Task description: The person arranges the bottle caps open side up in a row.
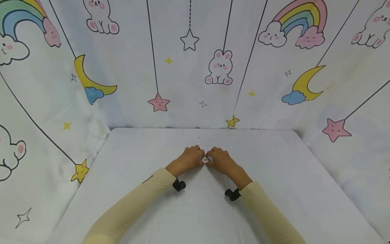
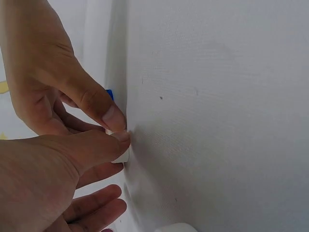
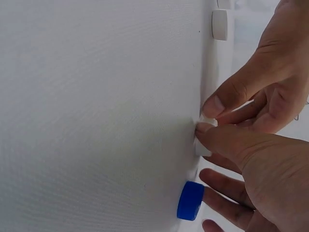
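Note:
Both hands meet over the white tabletop, at a small white cap-like piece (image 1: pixel 205 159), mostly covered by fingers. My left hand (image 1: pixel 191 157) pinches it from the left, thumb on its near side, as the left wrist view shows. From the other side my right hand (image 1: pixel 220 159) holds it between thumb and curled forefinger, the two thumb tips almost together. White edges of the piece (image 3: pixel 203 148) show under the right thumb in the right wrist view. Beside the right hand's loose lower fingers stands a blue bottle cap (image 3: pixel 190 200), a corner of it visible behind that hand in the left wrist view.
Another white cap-like piece (image 3: pixel 219 25) sits beyond the left hand in the right wrist view. A white rounded thing (image 2: pixel 176 227) shows at the left wrist view's bottom edge. White cloth printed with stars, moons and rabbits surrounds the table (image 1: pixel 146 217) on three sides.

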`<state>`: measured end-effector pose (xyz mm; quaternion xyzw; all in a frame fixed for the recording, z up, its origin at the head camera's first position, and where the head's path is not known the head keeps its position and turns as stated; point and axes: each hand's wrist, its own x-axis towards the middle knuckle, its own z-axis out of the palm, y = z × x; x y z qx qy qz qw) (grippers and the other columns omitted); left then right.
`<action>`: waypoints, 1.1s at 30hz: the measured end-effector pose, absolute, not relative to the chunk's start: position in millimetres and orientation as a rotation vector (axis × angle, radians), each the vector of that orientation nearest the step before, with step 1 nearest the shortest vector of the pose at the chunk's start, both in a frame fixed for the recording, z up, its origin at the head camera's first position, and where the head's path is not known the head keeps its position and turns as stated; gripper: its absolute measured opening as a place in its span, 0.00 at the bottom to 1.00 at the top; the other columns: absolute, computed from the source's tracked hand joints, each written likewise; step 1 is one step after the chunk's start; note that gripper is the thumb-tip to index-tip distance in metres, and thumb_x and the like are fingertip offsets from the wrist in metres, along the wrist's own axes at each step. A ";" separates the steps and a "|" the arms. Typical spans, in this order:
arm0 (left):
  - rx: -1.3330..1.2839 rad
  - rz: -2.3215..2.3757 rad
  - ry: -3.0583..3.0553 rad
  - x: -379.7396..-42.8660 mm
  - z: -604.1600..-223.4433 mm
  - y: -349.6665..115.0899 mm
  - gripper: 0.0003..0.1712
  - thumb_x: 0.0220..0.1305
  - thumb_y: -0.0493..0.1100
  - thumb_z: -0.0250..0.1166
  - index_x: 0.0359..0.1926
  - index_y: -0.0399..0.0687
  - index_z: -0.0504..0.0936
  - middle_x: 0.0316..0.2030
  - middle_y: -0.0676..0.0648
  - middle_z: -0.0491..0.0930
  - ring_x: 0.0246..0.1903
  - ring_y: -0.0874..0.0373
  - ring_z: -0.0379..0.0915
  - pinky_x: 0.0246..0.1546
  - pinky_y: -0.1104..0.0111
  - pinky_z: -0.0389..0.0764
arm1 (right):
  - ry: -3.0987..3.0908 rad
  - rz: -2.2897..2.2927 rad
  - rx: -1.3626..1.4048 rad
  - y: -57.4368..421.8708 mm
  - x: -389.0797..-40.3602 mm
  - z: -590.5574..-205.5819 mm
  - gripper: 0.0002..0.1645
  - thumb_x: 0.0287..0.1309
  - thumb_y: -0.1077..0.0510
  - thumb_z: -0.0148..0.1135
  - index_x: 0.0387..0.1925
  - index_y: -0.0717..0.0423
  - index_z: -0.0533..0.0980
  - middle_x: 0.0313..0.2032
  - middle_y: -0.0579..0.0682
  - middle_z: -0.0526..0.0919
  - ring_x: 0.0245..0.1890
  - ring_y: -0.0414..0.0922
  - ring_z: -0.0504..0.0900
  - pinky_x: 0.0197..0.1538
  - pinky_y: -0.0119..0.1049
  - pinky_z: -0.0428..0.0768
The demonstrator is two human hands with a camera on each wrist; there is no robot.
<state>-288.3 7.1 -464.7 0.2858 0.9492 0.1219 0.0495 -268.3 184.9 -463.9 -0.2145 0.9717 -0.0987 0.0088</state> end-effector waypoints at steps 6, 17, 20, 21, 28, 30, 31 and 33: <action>0.905 0.341 2.910 -290.0 -465.7 7.4 0.16 0.68 0.47 0.74 0.53 0.49 0.85 0.53 0.46 0.80 0.53 0.50 0.77 0.54 0.54 0.75 | 3.036 -0.328 -0.700 185.1 -268.2 -464.3 0.20 0.65 0.53 0.75 0.55 0.55 0.85 0.51 0.54 0.84 0.53 0.55 0.82 0.54 0.61 0.80; 0.907 0.282 2.933 -291.4 -465.8 11.4 0.16 0.68 0.47 0.74 0.53 0.47 0.85 0.55 0.45 0.81 0.55 0.50 0.78 0.57 0.52 0.76 | 3.028 -0.347 -0.691 185.1 -268.4 -464.0 0.19 0.65 0.52 0.74 0.55 0.55 0.85 0.51 0.53 0.85 0.53 0.55 0.82 0.54 0.59 0.80; 0.902 0.302 2.931 -289.8 -465.4 10.1 0.16 0.69 0.46 0.74 0.53 0.47 0.85 0.55 0.45 0.81 0.55 0.49 0.78 0.57 0.53 0.76 | 3.025 -0.350 -0.694 184.7 -268.0 -464.3 0.19 0.65 0.53 0.74 0.55 0.55 0.85 0.51 0.54 0.85 0.53 0.55 0.82 0.54 0.60 0.80; 0.903 0.313 2.932 -288.7 -464.9 9.2 0.16 0.68 0.46 0.74 0.53 0.46 0.85 0.55 0.45 0.81 0.55 0.49 0.78 0.57 0.52 0.75 | 3.027 -0.351 -0.701 184.7 -267.9 -464.4 0.19 0.65 0.53 0.75 0.55 0.55 0.85 0.51 0.54 0.85 0.53 0.55 0.82 0.54 0.60 0.80; 0.986 0.367 2.982 -286.1 -466.1 0.3 0.15 0.69 0.46 0.74 0.52 0.47 0.84 0.55 0.46 0.80 0.55 0.49 0.78 0.58 0.52 0.74 | 3.030 -0.367 -0.719 184.3 -268.2 -460.8 0.20 0.67 0.51 0.73 0.56 0.56 0.84 0.53 0.54 0.85 0.55 0.55 0.82 0.57 0.60 0.80; 1.042 0.348 3.015 -285.9 -467.1 -2.7 0.16 0.69 0.49 0.74 0.52 0.48 0.83 0.54 0.46 0.80 0.55 0.50 0.78 0.59 0.53 0.74 | 3.028 -0.378 -0.714 184.4 -267.9 -458.8 0.20 0.68 0.52 0.72 0.57 0.55 0.83 0.53 0.53 0.85 0.56 0.54 0.83 0.59 0.60 0.80; 1.069 0.335 3.032 -285.7 -467.3 -4.2 0.16 0.69 0.50 0.73 0.52 0.49 0.83 0.54 0.47 0.80 0.55 0.50 0.78 0.59 0.53 0.74 | 3.023 -0.388 -0.709 184.3 -267.6 -457.8 0.20 0.68 0.52 0.72 0.57 0.55 0.83 0.53 0.53 0.85 0.56 0.54 0.83 0.59 0.59 0.80; 1.120 0.319 3.061 -284.7 -467.0 -7.5 0.17 0.69 0.51 0.73 0.52 0.49 0.83 0.53 0.48 0.80 0.54 0.51 0.78 0.60 0.53 0.74 | 3.016 -0.410 -0.700 184.2 -266.8 -455.3 0.20 0.68 0.52 0.72 0.58 0.54 0.83 0.52 0.52 0.85 0.55 0.52 0.83 0.60 0.58 0.79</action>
